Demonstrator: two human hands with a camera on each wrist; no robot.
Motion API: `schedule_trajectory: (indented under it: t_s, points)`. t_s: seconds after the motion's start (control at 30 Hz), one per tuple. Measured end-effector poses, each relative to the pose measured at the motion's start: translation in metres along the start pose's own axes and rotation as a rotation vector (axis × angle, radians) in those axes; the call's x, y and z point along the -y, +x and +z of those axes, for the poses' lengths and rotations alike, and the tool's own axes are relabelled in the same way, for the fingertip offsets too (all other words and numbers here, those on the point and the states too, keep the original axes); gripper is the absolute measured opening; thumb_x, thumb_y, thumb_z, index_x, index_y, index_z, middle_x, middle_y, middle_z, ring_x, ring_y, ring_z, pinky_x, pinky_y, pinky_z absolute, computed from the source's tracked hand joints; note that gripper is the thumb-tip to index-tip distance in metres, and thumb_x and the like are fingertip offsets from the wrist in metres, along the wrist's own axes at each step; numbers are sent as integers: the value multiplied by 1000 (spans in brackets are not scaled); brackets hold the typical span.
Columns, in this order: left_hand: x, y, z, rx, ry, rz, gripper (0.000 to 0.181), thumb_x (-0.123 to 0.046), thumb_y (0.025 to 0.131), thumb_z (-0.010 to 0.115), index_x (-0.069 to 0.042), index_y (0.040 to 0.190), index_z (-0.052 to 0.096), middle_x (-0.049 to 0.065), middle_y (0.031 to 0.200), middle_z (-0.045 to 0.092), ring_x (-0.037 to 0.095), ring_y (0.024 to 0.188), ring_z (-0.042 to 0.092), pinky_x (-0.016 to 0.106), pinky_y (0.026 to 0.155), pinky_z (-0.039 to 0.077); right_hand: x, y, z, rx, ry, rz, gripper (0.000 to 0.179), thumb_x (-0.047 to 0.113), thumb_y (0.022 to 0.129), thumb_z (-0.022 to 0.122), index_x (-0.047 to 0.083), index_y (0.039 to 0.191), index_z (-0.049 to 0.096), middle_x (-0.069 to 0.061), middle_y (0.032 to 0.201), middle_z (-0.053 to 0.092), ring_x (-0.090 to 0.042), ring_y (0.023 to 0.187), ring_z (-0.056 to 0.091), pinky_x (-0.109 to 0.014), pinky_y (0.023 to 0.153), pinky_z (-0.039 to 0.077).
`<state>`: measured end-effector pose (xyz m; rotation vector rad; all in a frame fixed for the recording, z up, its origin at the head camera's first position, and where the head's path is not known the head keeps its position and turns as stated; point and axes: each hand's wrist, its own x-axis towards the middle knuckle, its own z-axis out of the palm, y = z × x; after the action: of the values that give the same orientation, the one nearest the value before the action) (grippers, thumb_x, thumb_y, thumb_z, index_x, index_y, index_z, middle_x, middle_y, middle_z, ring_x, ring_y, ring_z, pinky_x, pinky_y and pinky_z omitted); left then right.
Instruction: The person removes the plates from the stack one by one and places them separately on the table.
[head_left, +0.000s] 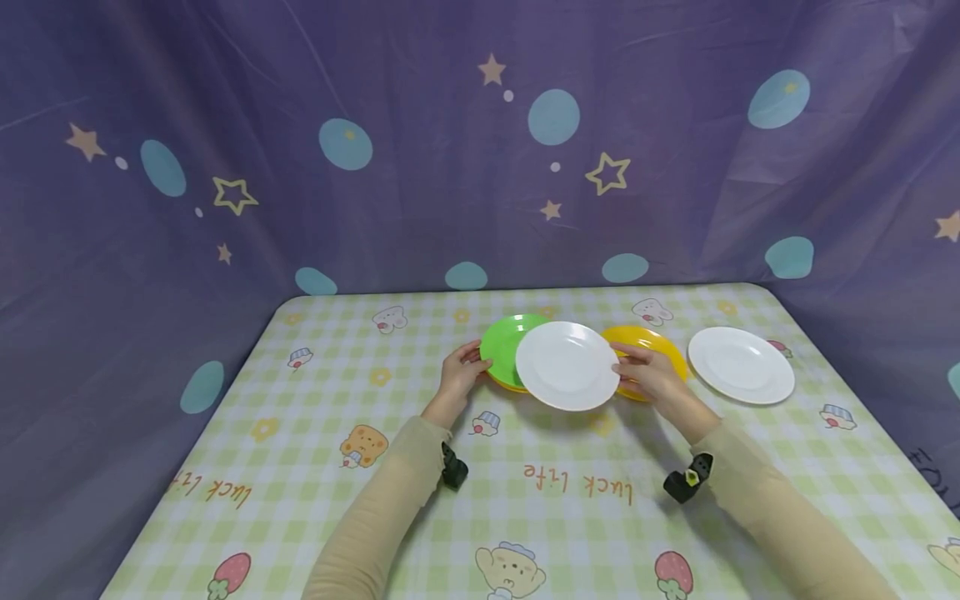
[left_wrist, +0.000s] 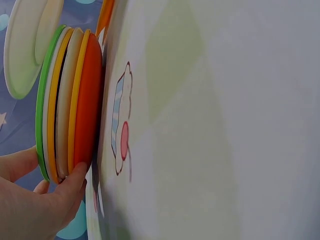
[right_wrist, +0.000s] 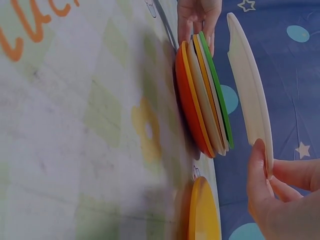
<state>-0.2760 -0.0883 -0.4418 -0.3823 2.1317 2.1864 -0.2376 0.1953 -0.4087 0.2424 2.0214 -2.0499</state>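
My right hand (head_left: 658,385) pinches the rim of a white plate (head_left: 567,367) between thumb and fingers. That plate is raised and slightly tilted, overlapping a green plate (head_left: 501,346) in the head view. Green is the top of a stack of plates (left_wrist: 64,105), with white, yellow and cream layers and an orange-red one at the bottom. At the stack's left edge, my left hand (head_left: 459,377) grips it, fingers spread from the green rim to the bottom plate. In the right wrist view, a gap shows between the held plate (right_wrist: 252,85) and the stack.
A yellow plate (head_left: 651,338) lies partly under my right hand in the head view. Further right, another white plate (head_left: 741,367) lies on the checked tablecloth (head_left: 315,517). A purple patterned curtain (head_left: 420,217) hangs behind the table.
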Motion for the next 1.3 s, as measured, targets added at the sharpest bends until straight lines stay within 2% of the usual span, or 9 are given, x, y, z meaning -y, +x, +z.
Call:
schedule_trajectory:
  t_s: [0.23, 0.47, 0.8, 1.3]
  points:
    - [0, -1, 0, 5, 2, 1, 47, 5, 79, 59, -3, 124, 49, 15, 117, 53, 21, 96, 53, 33, 80, 50, -3, -8, -11, 51, 17, -18, 55, 0, 86, 52, -7, 135, 27, -1, 85, 53, -7, 69, 57, -21, 66, 52]
    - [-1, -2, -1, 9, 7, -4, 47, 5, 79, 58, -4, 125, 48, 15, 118, 52, 21, 97, 53, 34, 82, 49, -7, -15, -26, 82, -53, -38, 57, 3, 87, 53, -6, 135, 25, 0, 91, 50, -5, 73, 56, -21, 70, 52]
    - [0, -1, 0, 9, 4, -6, 47, 6, 79, 58, -4, 125, 48, 16, 117, 52, 22, 96, 54, 35, 82, 49, -12, -21, -40, 40, -144, 10, 57, 8, 85, 58, -1, 135, 31, 0, 98, 50, -4, 79, 52, -22, 73, 51]
    - [-2, -3, 0, 10, -8, -10, 46, 5, 80, 58, -4, 124, 49, 15, 117, 52, 22, 97, 54, 34, 81, 50, -22, -33, -61, 139, -198, -28, 56, 12, 85, 58, -4, 133, 34, -2, 102, 44, -5, 83, 49, -20, 76, 50]
